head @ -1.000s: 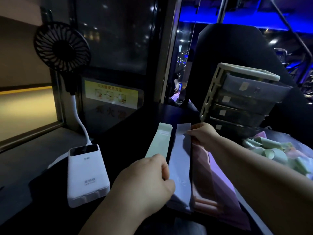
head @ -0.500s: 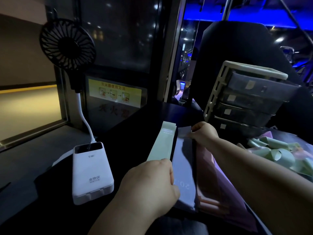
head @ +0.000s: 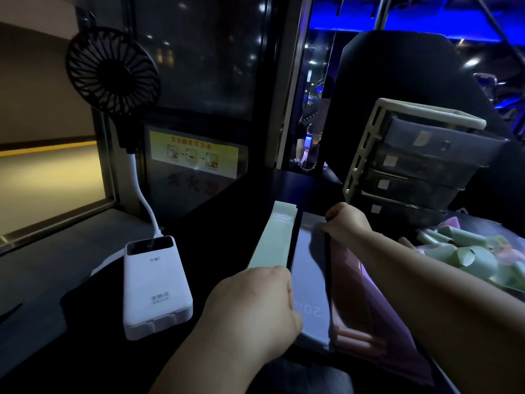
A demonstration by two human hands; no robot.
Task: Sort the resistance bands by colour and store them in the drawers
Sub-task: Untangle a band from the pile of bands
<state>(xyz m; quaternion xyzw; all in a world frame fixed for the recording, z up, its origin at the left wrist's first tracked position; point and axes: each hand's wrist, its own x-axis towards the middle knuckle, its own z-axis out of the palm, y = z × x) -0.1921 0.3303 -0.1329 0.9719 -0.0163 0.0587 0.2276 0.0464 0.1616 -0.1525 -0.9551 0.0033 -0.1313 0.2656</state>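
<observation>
SORTING BY COLOUR: A person's right hand (head: 346, 223) pinches the far end of a grey-blue band (head: 311, 268) just in front of the drawer unit (head: 412, 155), while the left hand (head: 250, 311), fingers curled, grips its near end. The band lies flat between a green band (head: 272, 240) and pink bands (head: 355, 322) (a loose pile (head: 466, 251) waits beside the unit). To do this well, the person should draw both ends taut and square the edges before stowing the band with its own colour.

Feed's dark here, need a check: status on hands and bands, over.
Left hand grips grey-blue band near end, right hand pinches far end. Green band flat beside it. Drawer unit beyond; loose pile at right.
</observation>
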